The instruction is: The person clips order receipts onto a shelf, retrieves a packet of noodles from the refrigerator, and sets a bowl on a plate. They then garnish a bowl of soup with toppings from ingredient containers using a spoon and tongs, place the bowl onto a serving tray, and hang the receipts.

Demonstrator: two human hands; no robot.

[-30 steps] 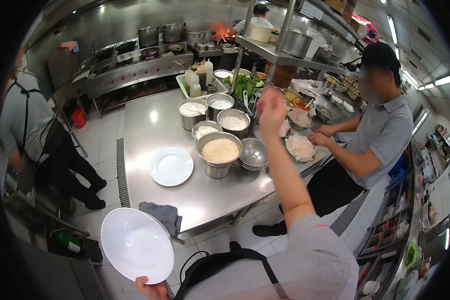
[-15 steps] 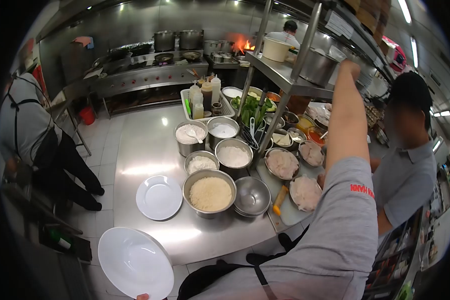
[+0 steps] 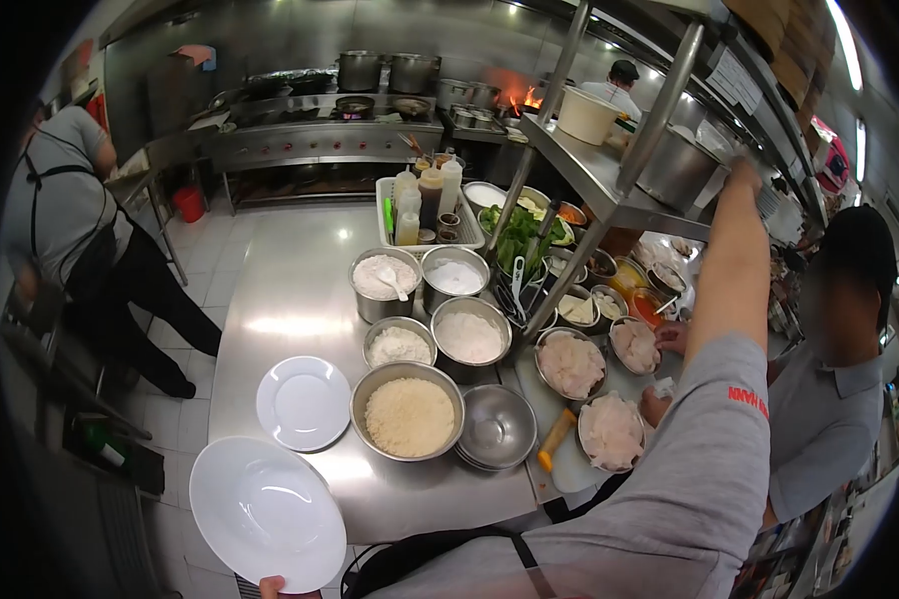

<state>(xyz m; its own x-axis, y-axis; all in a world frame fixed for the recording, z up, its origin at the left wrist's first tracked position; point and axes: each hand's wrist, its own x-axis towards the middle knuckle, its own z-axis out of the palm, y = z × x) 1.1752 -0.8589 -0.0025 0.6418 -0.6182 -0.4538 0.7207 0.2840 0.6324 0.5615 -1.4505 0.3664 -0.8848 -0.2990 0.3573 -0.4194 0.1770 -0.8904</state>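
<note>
My left hand point(image 3: 273, 586) grips the rim of a deep white oval dish point(image 3: 267, 514), tilted at the lower left beyond the counter's front edge. Only a few fingers show on the rim. My right arm stretches up to the steel shelf, where my right hand point(image 3: 742, 177) is beside a large steel pot point(image 3: 672, 172). A white piece shows between pot and hand; the fingers are hidden. Below the shelf, a white plate point(image 3: 304, 403) lies on the steel counter point(image 3: 290, 262), left of a steel bowl holding pale crumbs point(image 3: 410, 416).
Bowls of flour and white powder point(image 3: 456, 277) stand behind the crumbs. Stacked steel bowls point(image 3: 497, 426) and a yellow-handled tool point(image 3: 557, 435) lie right. A co-worker point(image 3: 831, 399) has hands by bowls of pale raw slices point(image 3: 610, 431). Another person point(image 3: 75, 215) stands left; flames rise at the back stove.
The view has shifted, and more of my left hand shows under the dish. My right hand stays by the pot on the shelf. The co-worker's hands now show at the bowls of slices.
</note>
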